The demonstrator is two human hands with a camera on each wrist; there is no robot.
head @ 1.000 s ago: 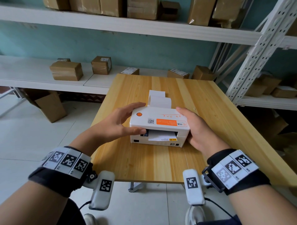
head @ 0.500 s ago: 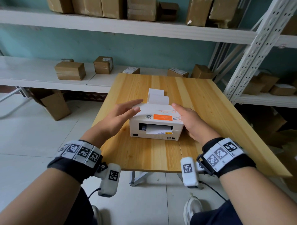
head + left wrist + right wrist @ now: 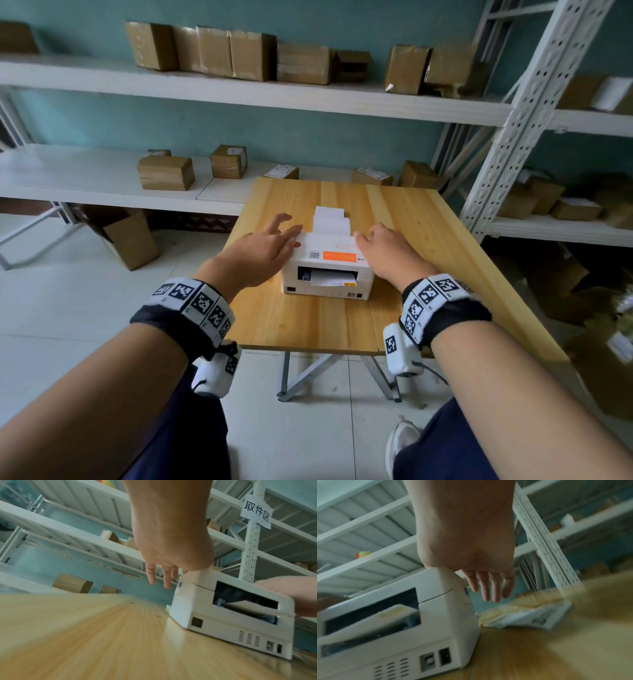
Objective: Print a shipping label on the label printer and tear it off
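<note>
A white label printer [image 3: 327, 270] with an orange strip on its lid stands mid-table. A white label [image 3: 333, 278] pokes out of its front slot, and folded label stock [image 3: 329, 219] feeds in from behind. My left hand [image 3: 270, 245] is at the printer's upper left corner with its fingers spread and straight. In the left wrist view the left hand [image 3: 164, 573] touches the printer [image 3: 223, 616] only with the palm. My right hand [image 3: 385, 251] lies against the right top edge. In the right wrist view the right hand's [image 3: 488, 586] fingers point down past the printer [image 3: 428, 628], holding nothing.
The wooden table [image 3: 308, 329] has bare room in front of and beside the printer. A printed paper sheet [image 3: 532, 618] lies on the table to the printer's right. White shelves [image 3: 102, 178] with cardboard boxes run behind, and a perforated shelf post [image 3: 507, 144] stands at the right.
Both hands gripped the printer's sides a second ago. Their fingers have since straightened and come off its sides. The head view has pulled back and up.
</note>
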